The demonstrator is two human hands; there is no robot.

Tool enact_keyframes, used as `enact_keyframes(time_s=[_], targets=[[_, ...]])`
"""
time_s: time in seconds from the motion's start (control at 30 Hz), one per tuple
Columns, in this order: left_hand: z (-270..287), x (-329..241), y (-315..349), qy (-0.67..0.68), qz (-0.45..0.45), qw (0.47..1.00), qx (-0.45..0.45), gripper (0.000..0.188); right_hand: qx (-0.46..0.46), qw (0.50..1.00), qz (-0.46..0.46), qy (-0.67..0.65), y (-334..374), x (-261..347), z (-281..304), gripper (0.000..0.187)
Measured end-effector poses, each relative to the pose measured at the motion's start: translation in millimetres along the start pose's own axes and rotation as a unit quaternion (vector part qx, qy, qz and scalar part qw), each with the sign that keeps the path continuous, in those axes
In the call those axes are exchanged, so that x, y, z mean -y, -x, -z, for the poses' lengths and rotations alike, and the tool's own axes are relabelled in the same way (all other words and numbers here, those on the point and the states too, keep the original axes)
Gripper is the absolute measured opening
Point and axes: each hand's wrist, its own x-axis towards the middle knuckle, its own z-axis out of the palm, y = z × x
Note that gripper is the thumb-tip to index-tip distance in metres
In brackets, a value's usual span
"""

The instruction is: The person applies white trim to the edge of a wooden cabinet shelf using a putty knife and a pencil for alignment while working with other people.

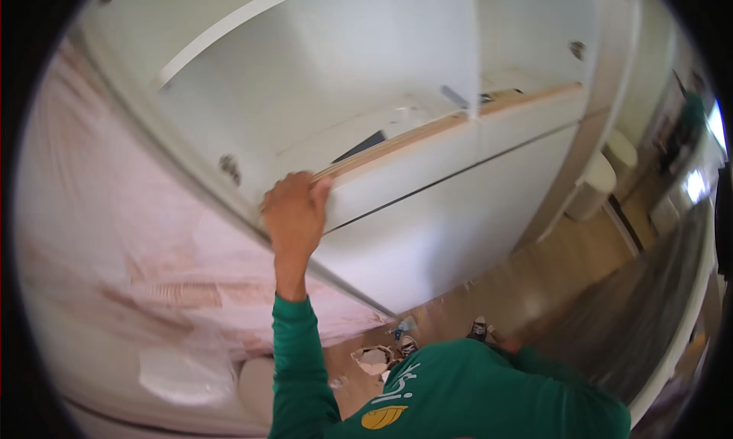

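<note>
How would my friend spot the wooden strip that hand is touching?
Find the big white cabinet. Along its front ledge, the left hand touches one end of a long, thin wooden strip. Its tan colour stands out against white panels.

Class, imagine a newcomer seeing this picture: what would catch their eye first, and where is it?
Probably the left hand, just left of the middle, resting at the near end of a wooden strip that slants across the white cabinet. Next might come the bright green shirt along the bottom, then the pinkish surface filling much of the left side.
</note>
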Motion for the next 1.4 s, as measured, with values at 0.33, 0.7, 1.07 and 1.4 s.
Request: enact_keyframes(time_s=[0.33, 0.7, 1.07, 1.4], targets=[[-17, -10, -4, -0.021, 0.019, 0.997, -0.068, 0.036, -0.055, 0.996, -0.036, -0.055, 2, 5, -19, 0.079], [-21, -10, 0, -0.019, 0.005, 0.997, -0.077, 0.036, -0.111, 0.974, -0.161, -0.119, 7, 7, -50, 0.079], [-13, -10, 1, -0.005, 0.012, 0.999, -0.039, 0.037, -0.148, 0.948, -0.223, -0.17, 4, 9, -57, 0.079], [23, -45, -74, 0.213, 0.046, 0.966, 0.138, 0.045, -0.177, 0.919, -0.276, -0.218, 5, -7, -54, 0.081]])
